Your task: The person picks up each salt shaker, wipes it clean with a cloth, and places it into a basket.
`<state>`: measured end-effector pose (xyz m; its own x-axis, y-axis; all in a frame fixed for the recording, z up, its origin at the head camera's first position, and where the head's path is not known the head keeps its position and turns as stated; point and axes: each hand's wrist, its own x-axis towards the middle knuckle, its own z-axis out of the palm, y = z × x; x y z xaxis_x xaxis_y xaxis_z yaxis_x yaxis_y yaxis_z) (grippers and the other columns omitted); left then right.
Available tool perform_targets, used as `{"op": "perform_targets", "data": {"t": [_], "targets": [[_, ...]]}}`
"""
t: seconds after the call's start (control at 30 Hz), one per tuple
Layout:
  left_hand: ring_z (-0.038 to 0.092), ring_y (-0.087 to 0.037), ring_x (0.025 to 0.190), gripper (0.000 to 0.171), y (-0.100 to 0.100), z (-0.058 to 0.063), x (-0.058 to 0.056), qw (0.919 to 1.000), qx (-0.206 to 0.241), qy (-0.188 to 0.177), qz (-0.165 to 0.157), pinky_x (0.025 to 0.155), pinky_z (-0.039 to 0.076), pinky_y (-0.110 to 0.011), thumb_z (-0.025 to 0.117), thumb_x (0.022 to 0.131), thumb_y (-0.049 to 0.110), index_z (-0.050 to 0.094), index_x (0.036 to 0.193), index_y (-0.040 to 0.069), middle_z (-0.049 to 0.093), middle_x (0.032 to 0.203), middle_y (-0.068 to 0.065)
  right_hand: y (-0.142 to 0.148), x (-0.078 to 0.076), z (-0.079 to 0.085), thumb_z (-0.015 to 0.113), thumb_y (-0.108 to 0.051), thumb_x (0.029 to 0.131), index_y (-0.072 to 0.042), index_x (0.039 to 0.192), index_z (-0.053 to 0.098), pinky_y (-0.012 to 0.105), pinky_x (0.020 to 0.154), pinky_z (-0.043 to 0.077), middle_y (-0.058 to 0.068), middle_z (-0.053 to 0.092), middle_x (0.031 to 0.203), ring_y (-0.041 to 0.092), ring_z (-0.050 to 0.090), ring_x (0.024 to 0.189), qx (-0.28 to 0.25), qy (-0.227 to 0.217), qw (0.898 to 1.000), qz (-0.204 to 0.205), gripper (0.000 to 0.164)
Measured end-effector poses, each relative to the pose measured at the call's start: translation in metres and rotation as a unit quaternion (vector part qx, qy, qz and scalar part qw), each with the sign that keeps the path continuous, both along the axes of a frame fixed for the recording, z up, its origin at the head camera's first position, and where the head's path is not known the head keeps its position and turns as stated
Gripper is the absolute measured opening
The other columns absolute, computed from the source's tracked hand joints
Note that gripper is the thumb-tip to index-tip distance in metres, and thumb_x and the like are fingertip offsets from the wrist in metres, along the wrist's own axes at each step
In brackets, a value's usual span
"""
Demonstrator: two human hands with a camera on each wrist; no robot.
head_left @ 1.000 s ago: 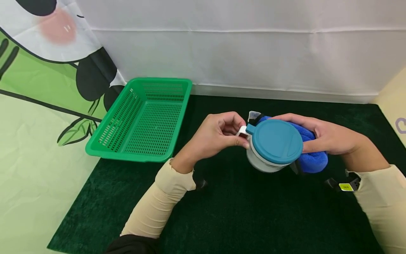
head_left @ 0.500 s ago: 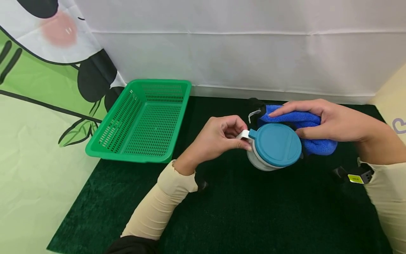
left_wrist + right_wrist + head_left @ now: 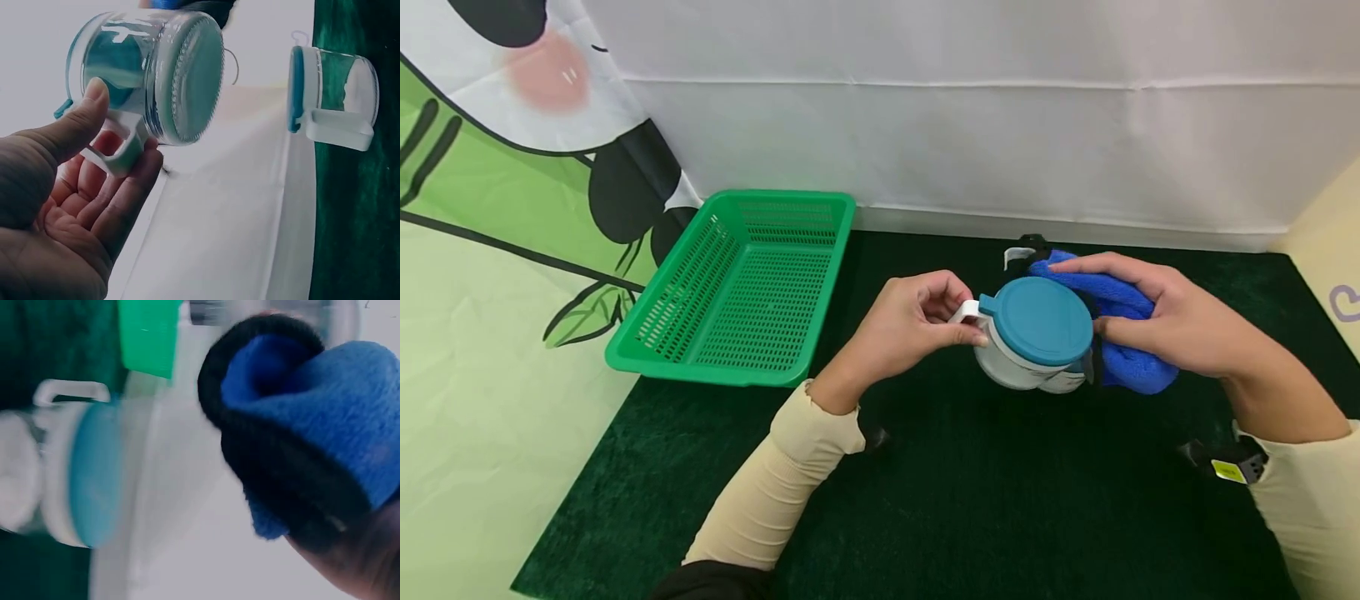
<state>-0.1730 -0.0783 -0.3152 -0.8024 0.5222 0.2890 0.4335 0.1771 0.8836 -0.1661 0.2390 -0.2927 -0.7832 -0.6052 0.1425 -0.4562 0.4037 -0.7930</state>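
My left hand (image 3: 917,321) pinches the white handle (image 3: 122,147) of a clear jar with a blue lid (image 3: 1045,321), thumb on one side and fingers curled on the other. The jar is held tilted, off the surface, its glass base (image 3: 197,78) facing the left wrist camera. Just right of it, my right hand (image 3: 1180,312) grips a bunched blue cloth (image 3: 1138,367) with a black border. Whether the cloth touches the glass I cannot tell. A second lidded jar (image 3: 340,87), with something white inside, stands on the dark green surface, mostly hidden beneath the held one in the head view.
A green plastic basket (image 3: 842,250) with slotted walls sits to the left on the dark green cloth (image 3: 1000,500). Behind runs a white sheet (image 3: 985,150). A printed cartoon sheet (image 3: 490,333) borders the left side.
My right hand shifted right and up with the cloth, then a little back left and down. The held jar has moved slightly left and up, showing part of the second jar under it.
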Motion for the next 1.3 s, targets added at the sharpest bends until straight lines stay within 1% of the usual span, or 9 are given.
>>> {"op": "perform_targets", "data": {"t": [0.07, 0.17, 0.3, 0.4, 0.47, 0.83, 0.97, 1.13, 1.3], "targets": [[0.069, -0.016, 0.08, 0.019, 0.001, -0.002, -0.001, 0.9999, -0.007, -0.002, 0.008, 0.078, 0.061, -0.031, 0.083, 0.089, 0.007, 0.068, 0.1, 0.006, 0.071, 0.096, -0.011, -0.002, 0.007, 0.012, 0.064, 0.007, 0.095, -0.022, 0.152, 0.051, 0.031, 0.083, 0.052, 0.008, 0.048, 0.15, 0.039, 0.052, 0.119, 0.028, 0.048, 0.998, -0.026, 0.065], [0.068, -0.017, 0.081, 0.02, 0.004, -0.006, -0.001, 0.9997, -0.012, -0.007, 0.02, 0.077, 0.061, -0.03, 0.084, 0.088, 0.01, 0.068, 0.101, 0.006, 0.071, 0.096, -0.008, -0.014, 0.02, 0.028, 0.068, 0.007, 0.09, -0.026, 0.147, 0.057, 0.041, 0.084, 0.059, 0.013, 0.047, 0.149, 0.044, 0.056, 0.116, 0.101, 0.114, 0.987, -0.055, 0.067], [0.069, -0.015, 0.083, 0.021, 0.007, -0.008, -0.001, 0.9989, -0.018, -0.004, 0.043, 0.077, 0.06, -0.029, 0.084, 0.089, 0.014, 0.068, 0.101, 0.008, 0.071, 0.096, -0.001, -0.034, 0.039, 0.035, 0.073, 0.006, 0.085, -0.03, 0.145, 0.058, 0.063, 0.078, 0.058, 0.02, 0.044, 0.149, 0.046, 0.058, 0.113, 0.197, 0.201, 0.956, -0.08, 0.072], [0.069, -0.014, 0.084, 0.021, 0.006, -0.008, -0.002, 0.9977, -0.023, 0.001, 0.064, 0.077, 0.06, -0.028, 0.084, 0.089, 0.016, 0.069, 0.101, 0.01, 0.071, 0.096, 0.001, -0.042, 0.051, 0.034, 0.077, 0.007, 0.08, -0.03, 0.146, 0.057, 0.061, 0.076, 0.059, 0.022, 0.043, 0.15, 0.045, 0.056, 0.115, 0.23, 0.265, 0.932, -0.091, 0.078], [0.068, -0.014, 0.083, 0.021, 0.005, -0.007, -0.002, 0.9971, -0.022, 0.001, 0.073, 0.077, 0.06, -0.029, 0.084, 0.089, 0.017, 0.069, 0.101, 0.01, 0.071, 0.097, 0.001, -0.043, 0.055, 0.033, 0.08, 0.007, 0.078, -0.029, 0.147, 0.056, 0.061, 0.076, 0.058, 0.022, 0.044, 0.149, 0.045, 0.054, 0.117, 0.232, 0.29, 0.924, -0.088, 0.081], [0.068, -0.017, 0.082, 0.019, 0.007, -0.008, -0.002, 0.9991, 0.016, -0.006, 0.04, 0.077, 0.061, -0.032, 0.083, 0.089, 0.009, 0.068, 0.1, 0.006, 0.07, 0.095, -0.003, -0.028, 0.033, 0.04, 0.077, 0.008, 0.083, -0.029, 0.147, 0.057, 0.061, 0.077, 0.059, 0.022, 0.042, 0.151, 0.048, 0.06, 0.11, 0.222, 0.229, 0.945, -0.072, 0.076], [0.067, -0.016, 0.081, 0.019, 0.013, -0.01, -0.001, 0.9985, 0.002, -0.008, 0.053, 0.075, 0.06, -0.03, 0.083, 0.089, 0.012, 0.068, 0.1, 0.007, 0.07, 0.094, -0.002, -0.041, 0.032, 0.052, 0.081, 0.004, 0.082, -0.031, 0.146, 0.057, 0.065, 0.086, 0.055, 0.021, 0.044, 0.15, 0.049, 0.055, 0.119, 0.274, 0.247, 0.928, -0.047, 0.077], [0.067, -0.013, 0.083, 0.019, 0.014, -0.011, -0.002, 0.9949, -0.016, -0.01, 0.099, 0.075, 0.058, -0.028, 0.082, 0.091, 0.018, 0.069, 0.101, 0.009, 0.071, 0.096, 0.001, -0.056, 0.047, 0.055, 0.086, -0.002, 0.081, -0.03, 0.143, 0.061, 0.058, 0.081, 0.059, 0.019, 0.048, 0.148, 0.043, 0.057, 0.117, 0.3, 0.307, 0.902, -0.039, 0.073], [0.066, -0.015, 0.084, 0.019, 0.01, -0.011, -0.004, 0.9931, -0.007, -0.009, 0.117, 0.077, 0.058, -0.029, 0.081, 0.092, 0.017, 0.069, 0.103, 0.008, 0.071, 0.098, 0.0, -0.049, 0.056, 0.05, 0.087, 0.002, 0.075, -0.032, 0.145, 0.058, 0.055, 0.074, 0.059, 0.018, 0.046, 0.15, 0.043, 0.055, 0.118, 0.286, 0.318, 0.902, -0.054, 0.083]]}}
